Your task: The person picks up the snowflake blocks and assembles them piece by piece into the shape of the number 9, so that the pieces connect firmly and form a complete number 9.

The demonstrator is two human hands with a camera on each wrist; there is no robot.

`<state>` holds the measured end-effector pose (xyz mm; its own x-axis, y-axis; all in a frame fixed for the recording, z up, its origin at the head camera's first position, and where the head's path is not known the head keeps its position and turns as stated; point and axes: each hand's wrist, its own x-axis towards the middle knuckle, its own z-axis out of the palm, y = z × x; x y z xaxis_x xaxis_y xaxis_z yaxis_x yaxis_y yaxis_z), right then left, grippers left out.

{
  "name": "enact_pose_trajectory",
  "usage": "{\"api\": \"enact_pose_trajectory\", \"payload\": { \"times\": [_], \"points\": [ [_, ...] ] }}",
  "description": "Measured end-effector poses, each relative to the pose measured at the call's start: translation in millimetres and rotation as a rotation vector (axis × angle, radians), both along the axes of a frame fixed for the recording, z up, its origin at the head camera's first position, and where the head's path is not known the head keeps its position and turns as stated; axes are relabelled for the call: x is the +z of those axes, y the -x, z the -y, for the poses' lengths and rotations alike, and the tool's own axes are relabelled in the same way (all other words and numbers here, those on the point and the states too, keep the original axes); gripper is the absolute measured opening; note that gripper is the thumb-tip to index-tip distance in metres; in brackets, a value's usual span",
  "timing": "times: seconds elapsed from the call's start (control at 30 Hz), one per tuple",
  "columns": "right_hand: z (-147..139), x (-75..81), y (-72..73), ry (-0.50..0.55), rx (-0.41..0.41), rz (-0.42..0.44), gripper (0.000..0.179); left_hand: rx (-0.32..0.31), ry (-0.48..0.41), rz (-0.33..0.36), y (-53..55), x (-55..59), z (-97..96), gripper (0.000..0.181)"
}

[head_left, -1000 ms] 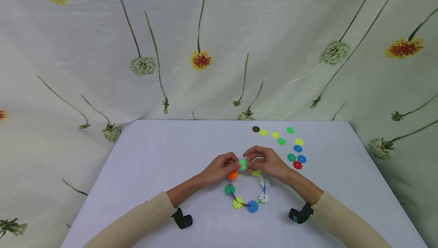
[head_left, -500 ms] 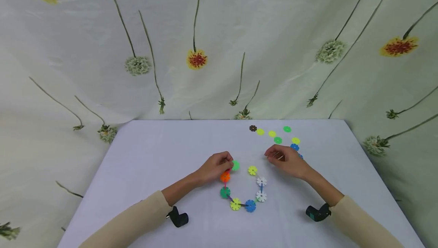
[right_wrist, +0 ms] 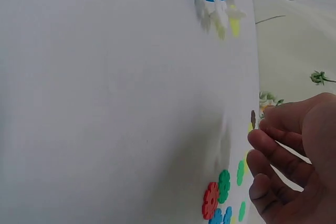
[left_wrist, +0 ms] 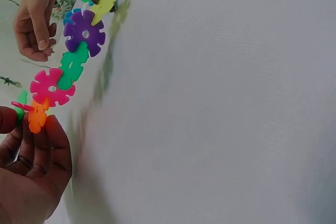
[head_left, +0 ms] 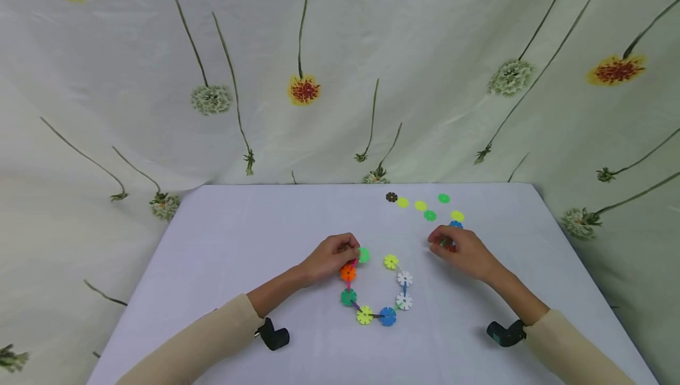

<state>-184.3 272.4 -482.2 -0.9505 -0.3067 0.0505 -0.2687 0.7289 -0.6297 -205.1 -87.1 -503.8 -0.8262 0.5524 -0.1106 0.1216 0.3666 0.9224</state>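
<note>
A chain of interlocking notched plastic discs (head_left: 365, 315) curves on the white table, its opening at the far side. My left hand (head_left: 332, 255) pinches the chain's far left end, by a light green disc (head_left: 363, 255) and an orange disc (head_left: 347, 273). Pink (left_wrist: 52, 87) and purple (left_wrist: 85, 34) discs link it in the left wrist view. The chain's other end is a yellow disc (head_left: 391, 261). My right hand (head_left: 462, 252), fingers loosely bent and apart, hovers beside loose discs; a red disc (right_wrist: 210, 201) and a green disc (right_wrist: 224, 186) lie below it. Nothing shows between its fingers.
More loose discs lie toward the table's far edge: a brown disc (head_left: 391, 196), yellow ones, green ones and a blue disc (head_left: 455, 225) partly behind my right hand. A flowered cloth (head_left: 340, 131) hangs behind the white table (head_left: 255, 225).
My right hand has left the chain and moved right to the loose discs. My left hand still pinches its end, now shifted slightly left. The gap between the chain's ends has widened.
</note>
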Motion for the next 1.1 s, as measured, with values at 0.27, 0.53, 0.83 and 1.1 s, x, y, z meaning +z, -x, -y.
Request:
{"api": "enact_pose_trajectory", "payload": {
  "times": [0.27,0.53,0.83,1.1],
  "points": [
    [-8.2,8.8,5.2,-0.173,-0.043,-0.01,0.022,0.0,0.009,0.007,-2.8,3.4,3.2,0.018],
    [-20.3,4.3,13.4,-0.244,-0.144,0.068,0.031,0.005,0.024,-0.008,-3.1,4.6,5.4,0.017],
    [-16.8,-6.3,22.0,-0.24,-0.156,0.06,0.03,0.002,0.032,-0.009,-2.8,6.8,4.4,0.017],
    [-1.5,-8.9,24.1,-0.009,-0.105,-0.006,0.01,0.031,0.043,0.0,-2.0,4.8,4.6,0.018]
  ]
}}
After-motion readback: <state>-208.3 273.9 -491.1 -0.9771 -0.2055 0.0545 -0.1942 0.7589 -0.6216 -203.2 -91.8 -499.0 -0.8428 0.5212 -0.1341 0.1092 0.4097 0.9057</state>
